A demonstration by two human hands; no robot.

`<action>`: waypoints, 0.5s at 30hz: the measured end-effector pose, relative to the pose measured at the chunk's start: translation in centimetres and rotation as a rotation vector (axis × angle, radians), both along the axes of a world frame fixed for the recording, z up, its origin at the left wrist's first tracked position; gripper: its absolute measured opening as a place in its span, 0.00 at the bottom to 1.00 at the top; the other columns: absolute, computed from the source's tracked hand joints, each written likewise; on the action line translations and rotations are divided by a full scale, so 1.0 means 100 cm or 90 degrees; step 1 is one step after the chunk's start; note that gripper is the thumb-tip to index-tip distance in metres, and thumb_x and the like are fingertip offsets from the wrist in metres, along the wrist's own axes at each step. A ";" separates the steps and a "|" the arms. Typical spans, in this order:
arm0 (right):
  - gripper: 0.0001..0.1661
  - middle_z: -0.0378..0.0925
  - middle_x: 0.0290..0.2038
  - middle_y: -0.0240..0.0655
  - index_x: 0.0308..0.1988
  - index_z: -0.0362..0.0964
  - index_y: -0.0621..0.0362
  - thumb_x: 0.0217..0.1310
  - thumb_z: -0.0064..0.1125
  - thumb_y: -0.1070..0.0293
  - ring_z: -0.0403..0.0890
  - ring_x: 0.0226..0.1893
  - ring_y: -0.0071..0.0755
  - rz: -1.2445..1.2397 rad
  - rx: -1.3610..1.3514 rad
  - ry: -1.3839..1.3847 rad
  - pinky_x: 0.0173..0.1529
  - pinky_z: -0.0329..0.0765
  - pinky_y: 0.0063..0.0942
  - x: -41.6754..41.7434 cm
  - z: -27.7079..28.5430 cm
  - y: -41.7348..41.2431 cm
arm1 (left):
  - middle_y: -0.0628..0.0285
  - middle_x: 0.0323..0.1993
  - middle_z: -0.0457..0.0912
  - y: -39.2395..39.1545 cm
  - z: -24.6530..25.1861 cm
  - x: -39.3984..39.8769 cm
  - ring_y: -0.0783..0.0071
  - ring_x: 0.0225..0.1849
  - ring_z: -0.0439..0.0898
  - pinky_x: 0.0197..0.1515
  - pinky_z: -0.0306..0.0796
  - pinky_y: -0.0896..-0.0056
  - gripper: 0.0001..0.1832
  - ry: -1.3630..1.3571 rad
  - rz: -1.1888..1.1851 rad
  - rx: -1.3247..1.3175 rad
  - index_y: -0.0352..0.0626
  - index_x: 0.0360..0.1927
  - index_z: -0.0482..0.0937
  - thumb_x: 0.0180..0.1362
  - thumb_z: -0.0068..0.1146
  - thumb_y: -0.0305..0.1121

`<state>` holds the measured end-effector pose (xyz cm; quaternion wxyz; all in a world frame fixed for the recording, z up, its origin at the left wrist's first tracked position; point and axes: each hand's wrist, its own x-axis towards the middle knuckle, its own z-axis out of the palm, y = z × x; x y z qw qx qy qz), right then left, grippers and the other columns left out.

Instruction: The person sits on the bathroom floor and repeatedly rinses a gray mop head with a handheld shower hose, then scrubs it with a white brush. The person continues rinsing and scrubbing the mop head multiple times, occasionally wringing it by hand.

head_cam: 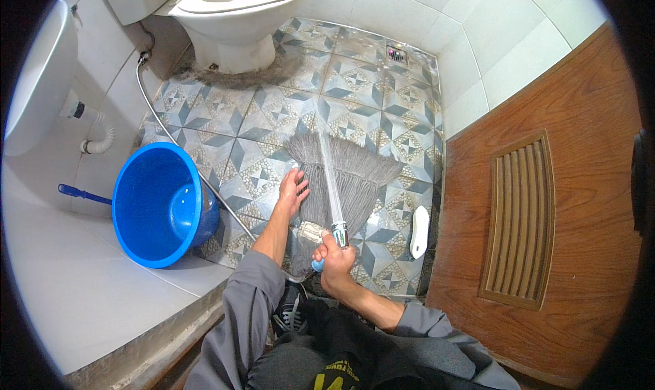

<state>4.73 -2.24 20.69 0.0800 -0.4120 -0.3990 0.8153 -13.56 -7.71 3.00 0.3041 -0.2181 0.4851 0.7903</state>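
Note:
My right hand (339, 261) grips a chrome and light-blue spray nozzle (340, 233), and a jet of water (330, 180) shoots from it away from me. Below the jet, a grey mop head (353, 185) lies fanned out on the tiled floor, with a pale band (311, 231) at its narrow end. At the mop's left edge is my left hand (293, 191), fingers apart and holding nothing; whether it touches the strands I cannot tell. A metal hose (225, 206) runs from the wall fitting towards my hands, partly hidden by my left arm.
A blue bucket (128, 206) stands left, with a blue handle (84, 191) behind it. A white-handled brush (420, 231) lies near the wooden door (588, 195). Ahead are a toilet (230, 37) and a floor drain (397, 55). A washbasin (43, 78) juts out left.

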 end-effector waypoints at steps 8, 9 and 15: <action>0.16 0.65 0.15 0.29 0.22 0.64 0.56 0.60 0.59 0.68 0.67 0.14 0.25 0.014 -0.021 -0.091 0.21 0.66 0.28 0.026 -0.019 -0.006 | 0.60 0.70 0.61 -0.001 -0.011 0.024 0.59 0.66 0.64 0.63 0.63 0.52 0.36 -0.026 -0.016 -0.003 0.50 0.72 0.52 0.65 0.46 0.53; 0.16 0.65 0.14 0.29 0.21 0.64 0.56 0.60 0.59 0.67 0.67 0.14 0.25 0.022 -0.011 -0.096 0.21 0.67 0.29 0.029 -0.022 -0.007 | 0.60 0.70 0.61 -0.001 -0.013 0.027 0.59 0.66 0.64 0.63 0.63 0.52 0.36 -0.031 -0.017 -0.004 0.50 0.72 0.52 0.65 0.46 0.53; 0.18 0.67 0.14 0.31 0.19 0.65 0.57 0.59 0.61 0.65 0.70 0.14 0.28 0.088 -0.038 -0.150 0.20 0.68 0.31 0.052 -0.051 -0.018 | 0.61 0.69 0.62 0.002 -0.020 0.038 0.58 0.63 0.67 0.61 0.64 0.51 0.35 -0.043 -0.033 0.007 0.49 0.72 0.52 0.66 0.45 0.52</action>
